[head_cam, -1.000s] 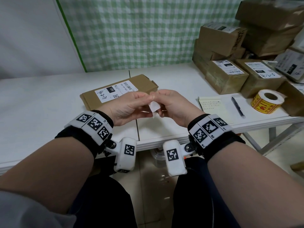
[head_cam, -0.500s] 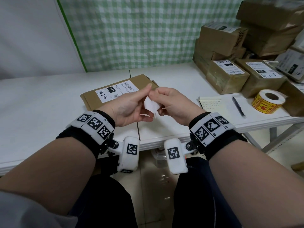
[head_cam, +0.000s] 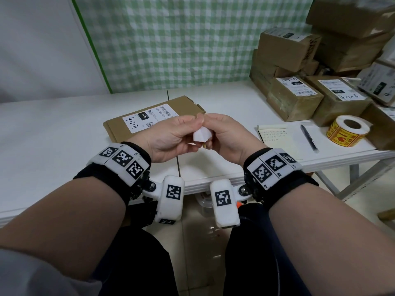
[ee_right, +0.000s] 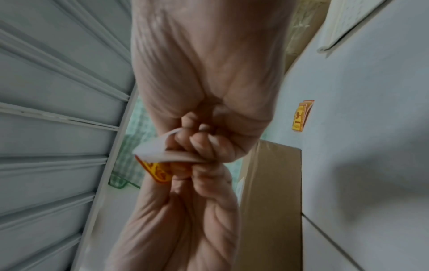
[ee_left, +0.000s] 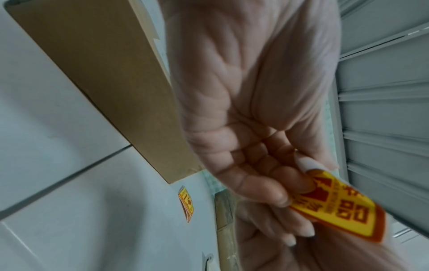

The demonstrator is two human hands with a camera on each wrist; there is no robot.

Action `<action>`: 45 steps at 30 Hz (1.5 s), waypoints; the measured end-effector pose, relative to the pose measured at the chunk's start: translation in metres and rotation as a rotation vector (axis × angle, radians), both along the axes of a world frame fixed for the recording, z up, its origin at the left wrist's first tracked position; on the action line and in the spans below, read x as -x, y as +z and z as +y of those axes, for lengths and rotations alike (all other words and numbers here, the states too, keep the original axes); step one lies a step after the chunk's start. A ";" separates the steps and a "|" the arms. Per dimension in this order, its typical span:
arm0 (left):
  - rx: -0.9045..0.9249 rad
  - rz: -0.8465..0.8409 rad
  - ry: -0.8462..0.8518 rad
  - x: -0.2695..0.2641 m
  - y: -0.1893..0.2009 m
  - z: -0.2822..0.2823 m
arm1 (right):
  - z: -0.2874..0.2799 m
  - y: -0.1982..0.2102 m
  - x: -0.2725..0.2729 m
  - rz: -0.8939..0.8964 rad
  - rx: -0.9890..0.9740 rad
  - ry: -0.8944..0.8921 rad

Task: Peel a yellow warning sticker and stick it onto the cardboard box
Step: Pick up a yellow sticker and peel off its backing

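Observation:
A yellow warning sticker (ee_left: 336, 207) with red print is pinched in the fingers of my left hand (head_cam: 197, 124), just above the table's front edge. My right hand (head_cam: 210, 133) curls its fingers round the white backing paper (ee_right: 160, 148), which bends away from the sticker (ee_right: 157, 172). From the head view only the white backing (head_cam: 202, 134) shows between the two hands. The flat cardboard box (head_cam: 183, 105) with a white shipping label lies on the table right behind the hands, and its brown side shows beside each wrist (ee_left: 92, 64) (ee_right: 271, 183).
A roll of yellow stickers (head_cam: 347, 130) stands at the right, beside a notepad (head_cam: 275, 137) and a black pen (head_cam: 307, 136). Several labelled parcels (head_cam: 299, 99) are stacked at the back right. The white table (head_cam: 53, 135) is split by a seam.
My left index finger, stretched out half a second ago, has come down to pinch at the top. The white paper between the hands has bent into a fold.

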State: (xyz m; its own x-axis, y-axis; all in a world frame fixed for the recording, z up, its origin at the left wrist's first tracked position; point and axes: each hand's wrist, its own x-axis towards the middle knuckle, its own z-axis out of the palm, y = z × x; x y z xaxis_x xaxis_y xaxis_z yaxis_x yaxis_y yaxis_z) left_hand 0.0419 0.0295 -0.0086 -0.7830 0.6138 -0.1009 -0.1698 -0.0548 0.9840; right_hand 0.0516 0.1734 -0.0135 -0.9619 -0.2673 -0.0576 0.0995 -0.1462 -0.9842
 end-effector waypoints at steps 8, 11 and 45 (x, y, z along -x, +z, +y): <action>-0.245 -0.150 0.087 -0.003 0.003 0.007 | -0.002 0.001 0.002 -0.064 0.247 -0.124; -0.329 -0.202 0.089 -0.003 0.003 0.007 | -0.001 -0.001 0.002 -0.105 0.347 -0.155; 0.072 -0.052 -0.045 -0.001 0.009 -0.005 | 0.008 0.016 -0.006 0.127 -0.220 0.067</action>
